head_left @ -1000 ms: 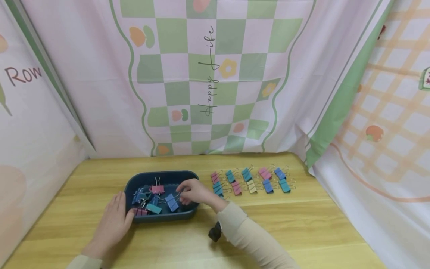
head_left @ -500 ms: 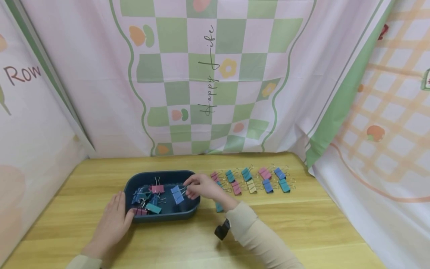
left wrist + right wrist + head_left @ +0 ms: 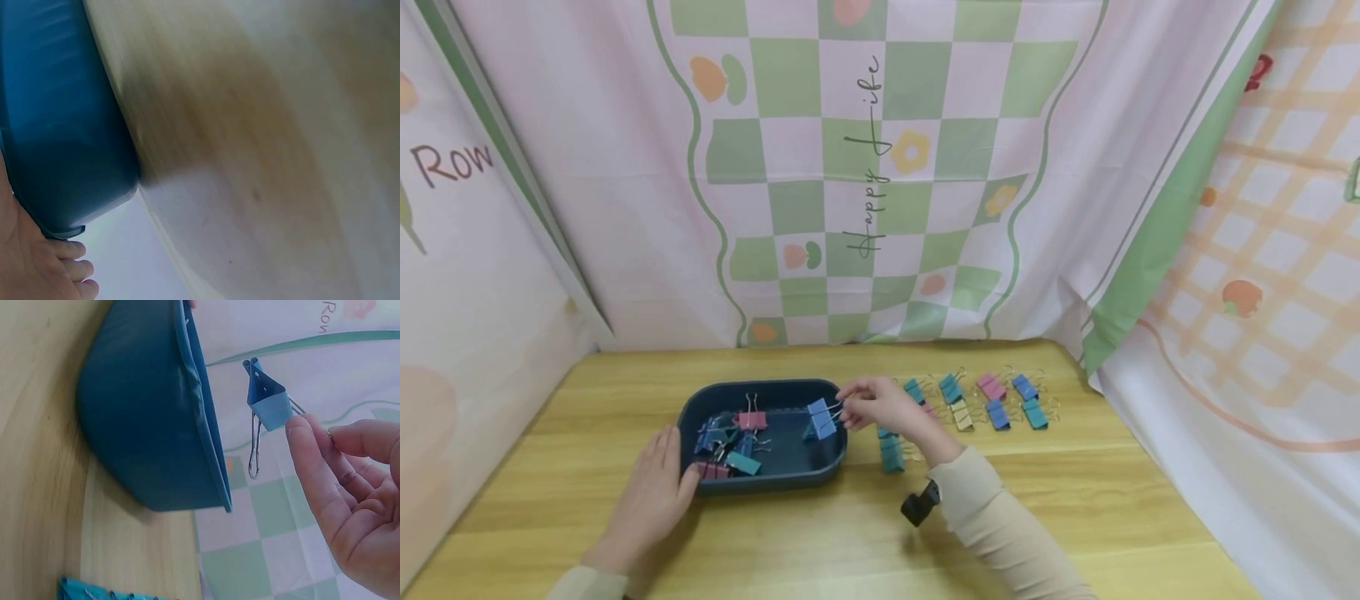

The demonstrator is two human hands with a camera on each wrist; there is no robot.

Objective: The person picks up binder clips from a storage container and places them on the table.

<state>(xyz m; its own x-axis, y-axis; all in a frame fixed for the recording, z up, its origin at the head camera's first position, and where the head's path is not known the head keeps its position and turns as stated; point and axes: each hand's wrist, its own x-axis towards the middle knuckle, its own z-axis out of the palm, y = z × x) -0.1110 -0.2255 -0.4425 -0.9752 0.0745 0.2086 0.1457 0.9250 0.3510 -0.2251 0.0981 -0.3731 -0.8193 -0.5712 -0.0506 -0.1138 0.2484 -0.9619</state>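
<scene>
My right hand (image 3: 880,408) pinches a blue binder clip (image 3: 822,418) by one wire handle, over the right end of a dark blue tub (image 3: 790,482). The right wrist view shows that clip (image 3: 270,409) raised above the tub's rim, its other handle hanging loose. My left hand (image 3: 651,492) lies along the tub's left end with fingers extended; in the left wrist view, its fingertips (image 3: 78,270) show past the rim. Inside the tub, several blue, teal and pink binder clips are heaped to the left, among them a pink clip (image 3: 751,420) with its handle upright.
Right of the tub, binder clips lie in two rows, including a yellow clip (image 3: 962,415) and a pink clip (image 3: 991,386). A teal clip (image 3: 891,454) lies in front, beside my right wrist. Patterned curtains (image 3: 910,208) hang behind the wooden table (image 3: 775,550) and at both sides.
My right hand has moved right and up with the blue binder clip, from low inside the tub to its right rim. My left hand has stayed in place.
</scene>
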